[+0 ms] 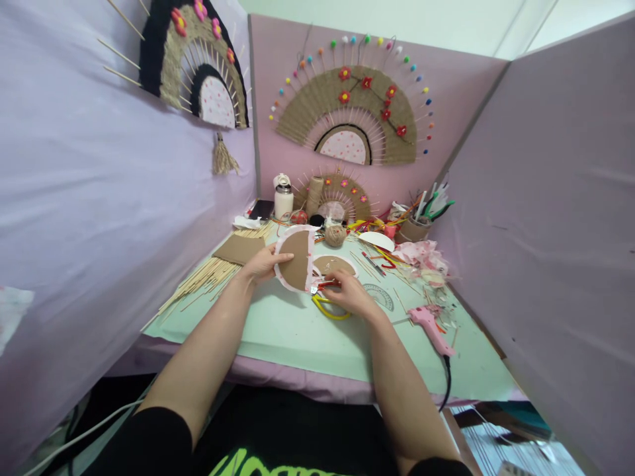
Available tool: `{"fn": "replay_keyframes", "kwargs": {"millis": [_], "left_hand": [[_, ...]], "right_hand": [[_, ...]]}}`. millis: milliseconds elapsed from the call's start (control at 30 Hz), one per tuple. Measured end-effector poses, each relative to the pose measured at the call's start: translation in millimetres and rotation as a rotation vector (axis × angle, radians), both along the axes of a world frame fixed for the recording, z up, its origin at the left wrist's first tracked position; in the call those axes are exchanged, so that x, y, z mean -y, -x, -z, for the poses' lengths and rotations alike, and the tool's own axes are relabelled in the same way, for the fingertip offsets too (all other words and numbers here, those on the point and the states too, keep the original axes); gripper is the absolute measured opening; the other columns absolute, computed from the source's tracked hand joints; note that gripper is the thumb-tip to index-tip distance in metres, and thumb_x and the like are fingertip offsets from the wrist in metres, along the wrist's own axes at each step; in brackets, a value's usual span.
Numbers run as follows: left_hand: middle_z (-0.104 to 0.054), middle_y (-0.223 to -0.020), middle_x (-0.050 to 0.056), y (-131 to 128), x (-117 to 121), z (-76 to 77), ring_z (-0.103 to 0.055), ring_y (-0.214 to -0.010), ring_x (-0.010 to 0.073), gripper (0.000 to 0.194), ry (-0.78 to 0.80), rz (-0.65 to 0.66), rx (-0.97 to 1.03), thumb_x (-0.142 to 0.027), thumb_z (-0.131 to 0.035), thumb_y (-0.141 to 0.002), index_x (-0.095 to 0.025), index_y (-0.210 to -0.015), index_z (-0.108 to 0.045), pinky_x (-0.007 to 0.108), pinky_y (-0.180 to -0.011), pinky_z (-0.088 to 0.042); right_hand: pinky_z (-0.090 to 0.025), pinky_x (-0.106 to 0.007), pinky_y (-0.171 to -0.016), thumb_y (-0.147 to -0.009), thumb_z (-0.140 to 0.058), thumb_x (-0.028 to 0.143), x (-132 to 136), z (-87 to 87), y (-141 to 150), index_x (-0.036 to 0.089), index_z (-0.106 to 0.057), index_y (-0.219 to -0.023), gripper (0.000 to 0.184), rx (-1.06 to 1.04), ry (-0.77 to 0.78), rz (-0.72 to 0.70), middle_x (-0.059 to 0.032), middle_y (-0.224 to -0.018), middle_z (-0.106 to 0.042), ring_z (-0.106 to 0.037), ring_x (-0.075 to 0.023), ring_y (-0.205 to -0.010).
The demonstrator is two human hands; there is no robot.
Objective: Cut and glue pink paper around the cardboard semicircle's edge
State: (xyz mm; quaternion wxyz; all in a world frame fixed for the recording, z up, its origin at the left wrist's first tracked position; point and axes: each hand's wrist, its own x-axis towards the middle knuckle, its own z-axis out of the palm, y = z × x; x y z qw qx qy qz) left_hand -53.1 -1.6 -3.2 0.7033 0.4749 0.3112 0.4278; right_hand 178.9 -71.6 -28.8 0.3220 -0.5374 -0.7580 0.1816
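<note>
My left hand (pixel 266 262) is closed on a half-circle of brown cardboard (pixel 296 260), the thumb lying across its face. White fabric with pink spots is folded over its rim. The half-circle stands tilted above the table with its straight side to the right. At the lower corner of that straight side, my right hand (pixel 347 291) is closed on a small red tool (pixel 330 284) with a shiny tip. Its exact kind is partly hidden by the fingers. Behind the right hand lies another cardboard half-circle (pixel 333 266). A yellow loop-shaped handle (pixel 333 313) rests on the table below this hand.
A pink glue gun (pixel 431 329) with a black cord lies at right, near a clear protractor (pixel 380 296). Thin sticks (pixel 193 283) and a cardboard sheet (pixel 239 250) are at left. A twine ball (pixel 336 235), white bottle (pixel 283 200) and tool cup (pixel 413 229) stand behind.
</note>
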Motion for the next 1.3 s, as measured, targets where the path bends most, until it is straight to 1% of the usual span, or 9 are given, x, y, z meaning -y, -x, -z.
{"fn": "replay_keyframes", "kwargs": {"millis": [167, 333, 433, 533, 700, 867, 967, 1133, 1300], "left_hand": [[-0.068, -0.101, 0.008, -27, 16, 6.8, -0.064, -0.088, 0.0192, 0.052, -0.028, 0.156, -0.030, -0.023, -0.079, -0.056, -0.016, -0.104, -0.061, 0.033, -0.082, -0.048], [-0.067, -0.101, 0.008, -48, 30, 13.7, -0.063, -0.088, 0.0206, 0.059, -0.048, 0.263, -0.062, -0.020, -0.078, -0.054, -0.015, -0.109, -0.058, 0.033, -0.080, -0.047], [-0.067, -0.102, 0.009, -50, 32, 14.5, -0.062, -0.088, 0.0206, 0.060, -0.041, 0.287, -0.059, -0.019, -0.077, -0.055, -0.015, -0.112, -0.057, 0.032, -0.079, -0.046], [-0.068, -0.097, 0.008, -49, 32, 13.8, -0.063, -0.081, 0.0194, 0.053, -0.026, 0.288, -0.040, -0.024, -0.075, -0.059, -0.015, -0.109, -0.059, 0.030, -0.074, -0.046], [-0.068, -0.085, 0.004, -51, 30, 14.8, -0.062, -0.074, 0.0156, 0.039, -0.056, 0.183, -0.044, -0.030, -0.074, -0.062, -0.017, -0.097, -0.064, 0.026, -0.069, -0.045], [-0.066, -0.082, 0.001, -52, 29, 19.1, -0.061, -0.070, 0.0148, 0.036, -0.123, 0.116, -0.098, -0.033, -0.074, -0.062, -0.018, -0.093, -0.064, 0.025, -0.066, -0.044], [-0.066, -0.084, 0.002, -52, 28, 21.1, -0.061, -0.071, 0.0155, 0.038, -0.126, 0.118, -0.104, -0.033, -0.074, -0.061, -0.018, -0.094, -0.063, 0.027, -0.067, -0.045], [-0.066, -0.087, 0.003, -51, 27, 22.2, -0.061, -0.072, 0.0152, 0.040, -0.143, 0.113, -0.099, -0.034, -0.074, -0.062, -0.017, -0.096, -0.062, 0.027, -0.067, -0.046], [-0.067, -0.083, 0.003, -53, 30, 21.0, -0.062, -0.067, 0.0149, 0.048, -0.151, 0.098, -0.080, -0.037, -0.074, -0.062, -0.018, -0.103, -0.057, 0.027, -0.064, -0.047]], "right_hand": [[-0.049, -0.029, -0.071, -0.084, -0.044, 0.043, -2, -14.1, 1, 0.018, -0.059, -0.106, 0.037, -0.598, 0.084, 0.001, -0.0067, -0.097, -0.064, -0.060, -0.0159, -0.084], [-0.042, -0.021, -0.052, -0.080, -0.052, 0.045, 2, -17.7, 2, 0.019, -0.056, -0.075, 0.027, -0.734, 0.086, 0.028, 0.0027, -0.067, -0.052, -0.049, -0.0098, -0.058], [-0.037, -0.021, -0.048, -0.077, -0.056, 0.044, 3, -16.7, 2, 0.018, -0.053, -0.068, 0.027, -0.735, 0.055, 0.055, 0.0045, -0.058, -0.046, -0.042, -0.0087, -0.051], [-0.034, -0.021, -0.046, -0.077, -0.056, 0.043, 3, -15.8, 4, 0.018, -0.059, -0.075, 0.026, -0.724, 0.069, 0.034, 0.0044, -0.056, -0.045, -0.040, -0.0086, -0.049], [-0.036, -0.021, -0.047, -0.078, -0.055, 0.041, 2, -12.7, 9, 0.018, -0.065, -0.085, 0.026, -0.634, 0.058, 0.012, 0.0022, -0.060, -0.053, -0.044, -0.0098, -0.051], [-0.047, -0.027, -0.063, -0.081, -0.051, 0.038, -1, -6.1, 10, 0.019, -0.065, -0.101, 0.031, -0.498, -0.038, 0.025, -0.0041, -0.085, -0.066, -0.059, -0.0163, -0.073], [-0.048, -0.032, -0.076, -0.083, -0.051, 0.033, -2, -4.4, 9, 0.021, -0.066, -0.103, 0.028, -0.419, -0.148, 0.020, -0.0061, -0.102, -0.066, -0.060, -0.0181, -0.088], [-0.045, -0.035, -0.087, -0.086, -0.050, 0.028, -2, -5.6, 6, 0.023, -0.067, -0.104, 0.026, -0.242, -0.325, -0.017, -0.0067, -0.100, -0.067, -0.059, -0.0188, -0.096], [-0.046, -0.036, -0.087, -0.088, -0.048, 0.029, -2, -4.3, 3, 0.025, -0.066, -0.109, 0.028, -0.143, -0.376, -0.003, -0.0074, -0.103, -0.065, -0.058, -0.0192, -0.097]]}}
